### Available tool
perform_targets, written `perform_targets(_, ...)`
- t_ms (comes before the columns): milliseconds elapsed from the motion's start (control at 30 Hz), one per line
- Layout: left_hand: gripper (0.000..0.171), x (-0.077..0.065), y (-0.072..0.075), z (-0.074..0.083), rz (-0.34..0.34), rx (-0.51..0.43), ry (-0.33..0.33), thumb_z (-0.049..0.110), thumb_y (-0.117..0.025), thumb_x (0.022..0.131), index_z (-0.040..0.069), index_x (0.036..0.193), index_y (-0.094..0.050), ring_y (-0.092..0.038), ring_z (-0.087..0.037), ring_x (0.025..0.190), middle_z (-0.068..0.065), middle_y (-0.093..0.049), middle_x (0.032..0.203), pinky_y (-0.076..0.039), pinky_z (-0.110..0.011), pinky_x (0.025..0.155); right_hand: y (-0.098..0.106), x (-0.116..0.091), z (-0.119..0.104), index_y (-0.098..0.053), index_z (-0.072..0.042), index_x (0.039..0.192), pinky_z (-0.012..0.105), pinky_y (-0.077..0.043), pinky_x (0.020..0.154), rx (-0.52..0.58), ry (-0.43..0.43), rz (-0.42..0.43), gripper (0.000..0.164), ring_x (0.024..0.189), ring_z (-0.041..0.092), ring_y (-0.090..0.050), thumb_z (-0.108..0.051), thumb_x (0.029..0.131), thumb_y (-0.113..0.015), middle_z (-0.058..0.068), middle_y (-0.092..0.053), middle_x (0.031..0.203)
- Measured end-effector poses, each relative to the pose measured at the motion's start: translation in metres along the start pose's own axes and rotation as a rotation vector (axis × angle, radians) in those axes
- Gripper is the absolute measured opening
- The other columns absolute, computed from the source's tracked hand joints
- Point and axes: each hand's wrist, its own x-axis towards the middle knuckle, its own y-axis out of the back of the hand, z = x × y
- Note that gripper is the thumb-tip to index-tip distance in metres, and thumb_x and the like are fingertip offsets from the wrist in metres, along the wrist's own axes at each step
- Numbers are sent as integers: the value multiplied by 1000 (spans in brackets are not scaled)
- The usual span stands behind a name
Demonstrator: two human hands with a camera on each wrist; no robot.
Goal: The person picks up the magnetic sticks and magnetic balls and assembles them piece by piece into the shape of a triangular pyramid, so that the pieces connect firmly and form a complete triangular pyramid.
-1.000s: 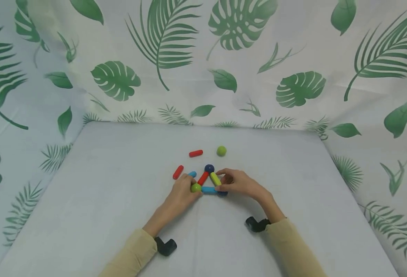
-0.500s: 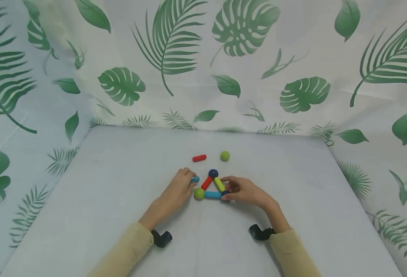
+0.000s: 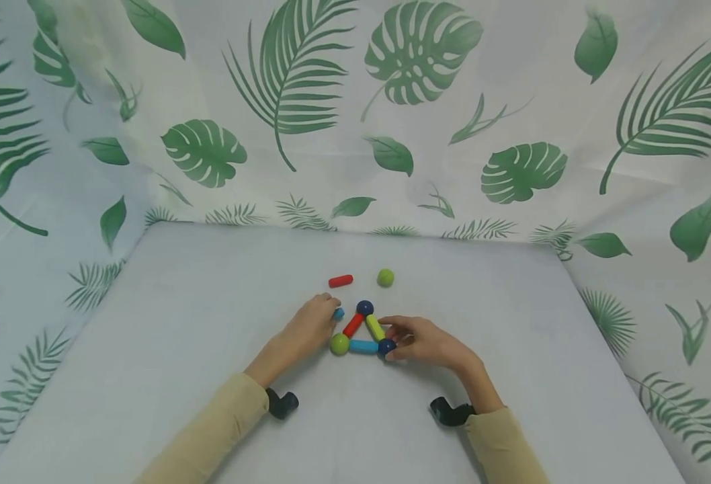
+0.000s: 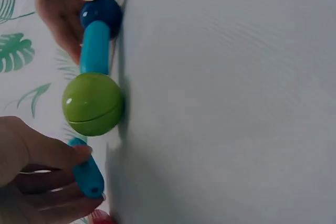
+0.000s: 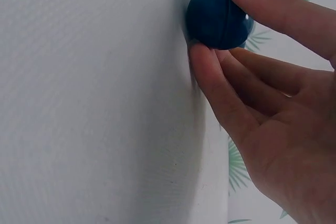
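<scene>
A triangle of magnetic rods and balls lies on the white surface. Its corners are a green ball (image 3: 340, 344) at front left, a dark blue ball (image 3: 364, 308) at the back and another dark blue ball (image 5: 218, 18) at front right. Between them run a red rod (image 3: 353, 325), a yellow-green rod (image 3: 375, 328) and a blue rod (image 3: 363, 347). My right hand (image 3: 425, 341) pinches the front right ball between thumb and fingers. Just left of the triangle, my left hand (image 3: 303, 331) holds a separate blue rod (image 4: 88, 174) between thumb and fingertips, apart from the green ball.
Behind the triangle lie a loose red rod (image 3: 340, 281) and a loose green ball (image 3: 386, 277). Something red (image 4: 100, 216) shows partly beyond my left fingers in the left wrist view. A leaf-patterned cloth (image 3: 331, 161) stands behind the white tabletop (image 3: 210, 269).
My left hand has let go of the triangle's green ball and taken hold of the loose blue rod. It now covers the left red rod. The right hand stays at the front right ball.
</scene>
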Motion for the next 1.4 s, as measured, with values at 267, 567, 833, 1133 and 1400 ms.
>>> perform_targets(267,25,11,9,1,102,-322,-33,2,-74,92,2,118,-70,-68,-22,101,-8,-72,110,-59,-34,92,-6,3,1,-55,-5,146,37,-56,94,-1,36,-20,60,106,19,-63,-19,92,-78,6,-68,117)
perform_targets(567,23,15,2,-3,140,-558,-45,0,-76,90,8,112,-72,-72,-21,105,-3,-74,106,-58,-34,95,-12,8,-2,-57,-9,145,51,-50,107,15,15,4,57,116,24,-62,-18,92,-76,7,-68,125)
perform_targets(833,23,17,-2,-7,133,-625,-57,-6,-75,89,6,107,-69,-73,-23,107,-4,-73,103,-58,-30,94,-13,11,-4,-57,-9,145,52,-50,106,13,11,4,57,116,24,-63,-18,92,-77,7,-68,125)
perform_targets(1133,24,16,-1,-9,86,-628,-71,-6,-75,88,3,110,-72,-72,-27,111,-6,-73,106,-57,-37,97,-14,14,-5,-58,-10,145,52,-50,107,15,17,5,57,114,22,-63,-19,92,-77,5,-68,122)
perform_targets(1400,40,21,8,-11,31,-568,-119,-7,-68,93,2,132,-62,-66,-29,121,-16,-67,130,-53,-40,104,-7,7,1,-58,-8,143,53,-49,108,5,8,25,56,116,24,-62,-18,91,-77,7,-68,125)
